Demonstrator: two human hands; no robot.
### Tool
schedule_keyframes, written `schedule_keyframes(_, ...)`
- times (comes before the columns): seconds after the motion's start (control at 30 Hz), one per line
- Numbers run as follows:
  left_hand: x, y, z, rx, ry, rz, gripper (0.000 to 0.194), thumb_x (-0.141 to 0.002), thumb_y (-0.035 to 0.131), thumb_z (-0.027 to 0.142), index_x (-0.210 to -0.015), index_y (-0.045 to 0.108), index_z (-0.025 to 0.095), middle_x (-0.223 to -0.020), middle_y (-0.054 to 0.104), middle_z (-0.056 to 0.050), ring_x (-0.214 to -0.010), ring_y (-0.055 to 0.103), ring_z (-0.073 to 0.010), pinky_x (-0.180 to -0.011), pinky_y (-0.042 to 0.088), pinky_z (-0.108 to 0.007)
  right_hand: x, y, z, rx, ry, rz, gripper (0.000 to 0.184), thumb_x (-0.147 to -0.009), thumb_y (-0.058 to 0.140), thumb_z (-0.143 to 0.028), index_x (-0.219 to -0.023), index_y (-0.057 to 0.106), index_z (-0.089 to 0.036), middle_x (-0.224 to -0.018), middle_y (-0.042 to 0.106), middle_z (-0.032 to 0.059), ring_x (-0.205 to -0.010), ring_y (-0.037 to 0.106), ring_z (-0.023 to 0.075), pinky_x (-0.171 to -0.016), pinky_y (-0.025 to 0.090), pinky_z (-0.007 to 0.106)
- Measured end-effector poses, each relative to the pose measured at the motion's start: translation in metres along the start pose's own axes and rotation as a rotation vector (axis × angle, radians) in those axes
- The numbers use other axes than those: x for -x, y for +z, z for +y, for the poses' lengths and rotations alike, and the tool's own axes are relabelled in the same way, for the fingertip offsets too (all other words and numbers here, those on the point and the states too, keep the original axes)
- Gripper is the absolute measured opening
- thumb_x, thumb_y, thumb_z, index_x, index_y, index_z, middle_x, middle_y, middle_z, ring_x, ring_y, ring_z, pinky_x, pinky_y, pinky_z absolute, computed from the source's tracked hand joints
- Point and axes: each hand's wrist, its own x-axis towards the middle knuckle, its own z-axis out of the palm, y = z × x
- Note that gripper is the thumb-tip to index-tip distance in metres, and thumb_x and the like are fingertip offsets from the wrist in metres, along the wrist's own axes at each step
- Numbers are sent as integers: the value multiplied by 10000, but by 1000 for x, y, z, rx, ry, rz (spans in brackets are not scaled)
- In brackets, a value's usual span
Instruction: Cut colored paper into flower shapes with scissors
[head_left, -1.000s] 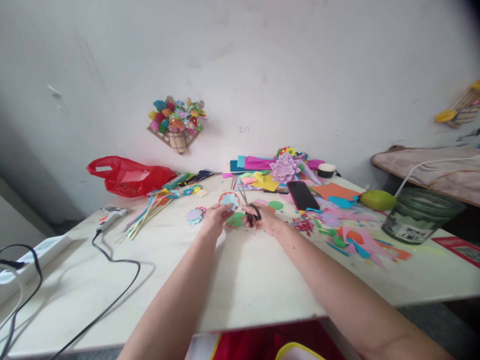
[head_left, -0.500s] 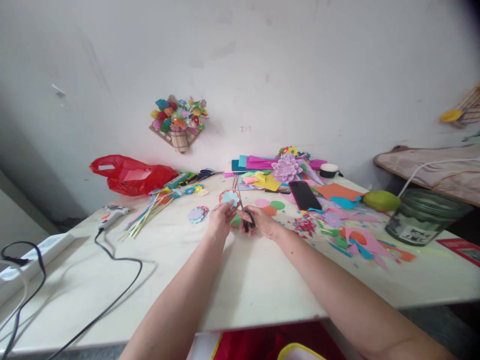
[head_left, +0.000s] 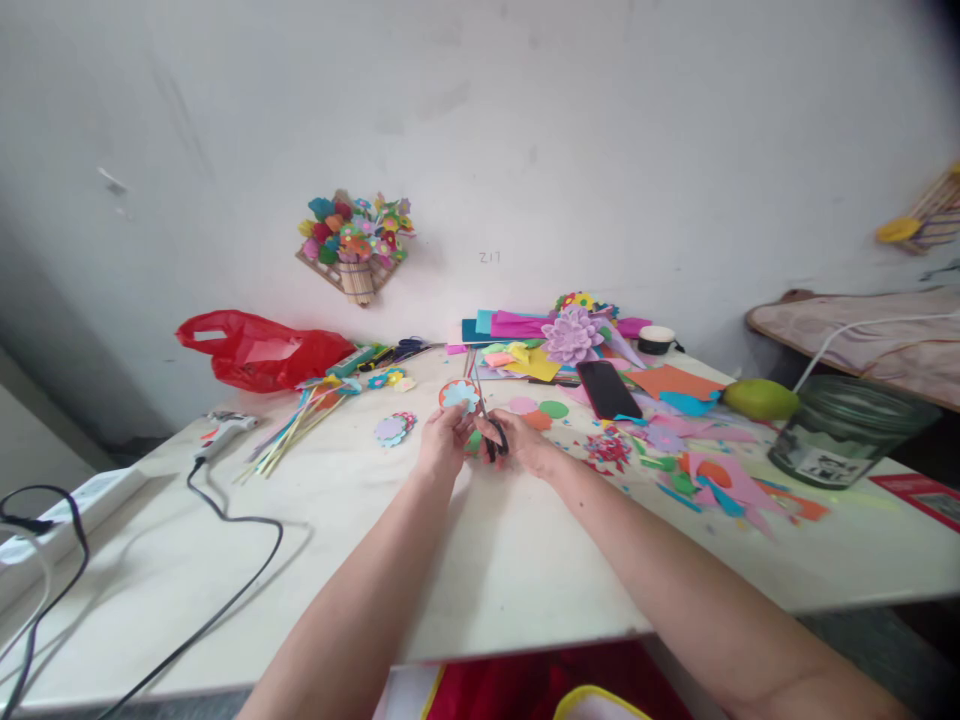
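Over the table point(head_left: 525, 560), left fingers point(head_left: 454, 413) pinched a flower-topped orange disc point(head_left: 458, 395); right hand point(head_left: 519, 443) gripped scissors point(head_left: 492, 450). Scalloped flowers point(head_left: 391, 431) lay cut, plain discs point(head_left: 554, 409) uncut.

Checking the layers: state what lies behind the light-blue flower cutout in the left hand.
An orange disc shows around the light-blue flower cutout; the disc's middle is covered, and the left hand hides some rim below.

A scuffed whitish wall point(head_left: 600, 150), shadowed at the left, rises behind a pale table point(head_left: 345, 540) above a grey floor point(head_left: 870, 645).
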Motion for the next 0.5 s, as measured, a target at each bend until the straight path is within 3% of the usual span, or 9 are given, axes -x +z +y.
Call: schedule_keyframes(0.5,1,1,2,-27,-6,17,193,-651,725,181,-751,561,163,-621,639,-8,-606,655,-138,-582,525,-218,-4,-3,6,16,-6,-4,325,-852,522,-510,-823,501,-187,-596,598,0,-489,577,130,-375,417,204)
